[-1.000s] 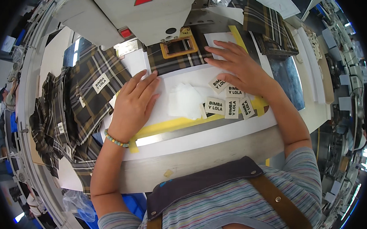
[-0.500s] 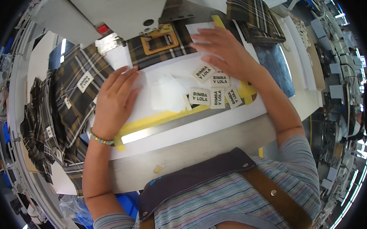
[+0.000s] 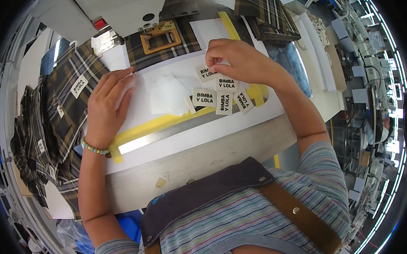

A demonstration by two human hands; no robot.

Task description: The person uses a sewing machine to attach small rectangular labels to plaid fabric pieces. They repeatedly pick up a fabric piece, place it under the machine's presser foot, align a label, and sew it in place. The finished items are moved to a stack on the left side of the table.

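My right hand (image 3: 242,61) is closed in a pinch, thumb and fingertips on a cream fabric label (image 3: 204,75) with dark print. Several more labels (image 3: 204,97) lie loosely below it on the white sheet. My left hand (image 3: 106,100) rests with fingers stretched at the left side of this sheet, beside a stack of thin white squares (image 3: 168,96). Beyond both hands, a dark plaid fabric piece (image 3: 137,59) lies under the sewing machine's orange rectangular clamp frame (image 3: 161,39).
The white sewing machine head (image 3: 121,12) overhangs the far side. Plaid pieces with labels on them (image 3: 62,110) pile up at the left. Folded plaid fabric (image 3: 269,15) sits at the far right. Yellow tape (image 3: 153,125) edges the white sheet.
My right hand has come down and left to the labels, its spread fingers closing into a pinch on one. My left hand stays by the sheet's left side. The whole view has shifted slightly.
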